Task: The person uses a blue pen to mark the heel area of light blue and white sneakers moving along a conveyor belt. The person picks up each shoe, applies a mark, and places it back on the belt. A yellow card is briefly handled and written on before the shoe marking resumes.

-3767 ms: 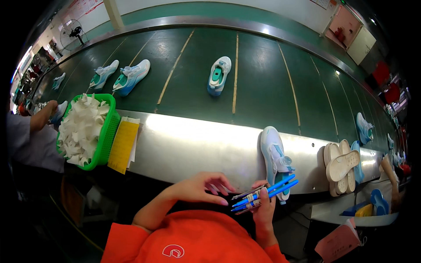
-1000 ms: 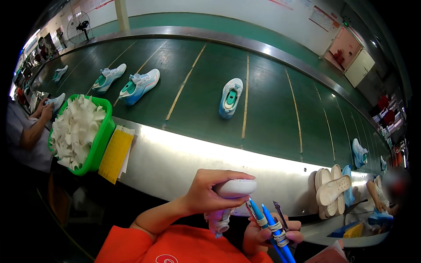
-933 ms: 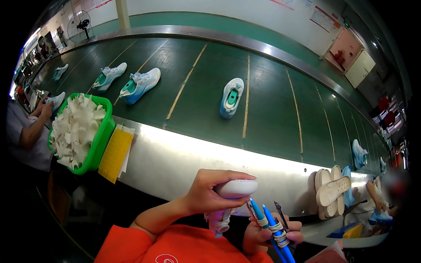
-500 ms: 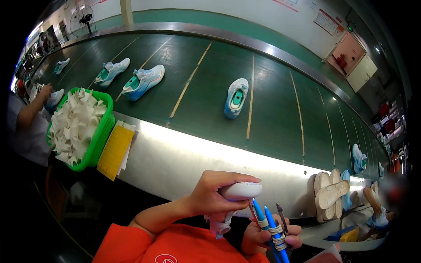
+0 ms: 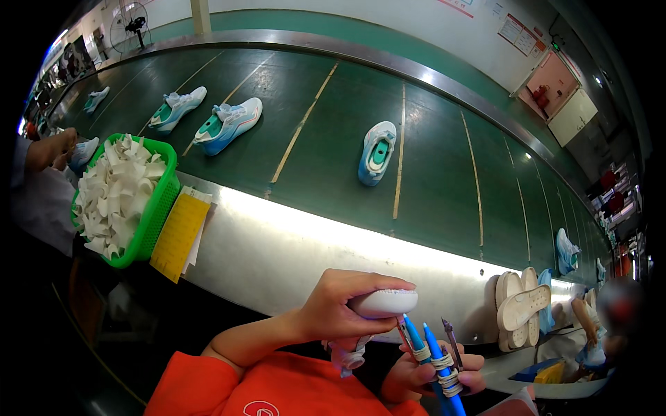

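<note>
My left hand [image 5: 340, 301] is closed around a pale shoe-like piece with a rounded white end [image 5: 383, 304]; the rest is mostly hidden by my fingers. Below that hand a pale, pinkish part [image 5: 350, 355] shows, and I cannot make out what it belongs to. Just to the right, my right hand [image 5: 416, 374] grips a bundle of blue pens [image 5: 438, 353] wound with pale rubber bands, tips up. A thin dark pointed tool [image 5: 452, 341] stands between the fingers of the same hand. The pen tips are close under the white end; contact is unclear.
Blue-and-white shoes [image 5: 378, 154] stand spaced along the green conveyor belt [image 5: 326, 187]. At left are a green basket [image 5: 163, 201] of white paper scraps and a yellow card [image 5: 179, 236]. Beige soles [image 5: 522, 308] are piled at right on the metal ledge [image 5: 291, 256]. Co-workers' hands show at both sides.
The pens and pointed tool in my right hand have shifted slightly to the right. My left hand keeps its hold, almost still. The co-worker's hand at far left has moved a little.
</note>
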